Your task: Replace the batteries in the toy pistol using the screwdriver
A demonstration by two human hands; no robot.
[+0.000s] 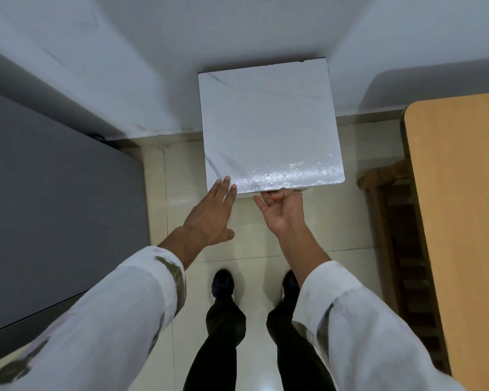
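No toy pistol, screwdriver or batteries are in view. A small square table [268, 122] with a white marble-look top stands against the wall in front of me, and its top is bare. My left hand [212, 218] reaches forward, palm down and fingers straight, with the fingertips touching the table's near left corner. My right hand [280, 213] is turned palm up at the table's front edge. Its fingers curl up under that edge, their tips are hidden beneath the top, and the thumb stays apart.
A grey surface [54, 207] fills the left side. A wooden tabletop [463, 207] runs along the right, with a dark wooden chair [407, 249] beside it. My two feet [223, 283] stand on the pale tiled floor [336, 227] just before the small table.
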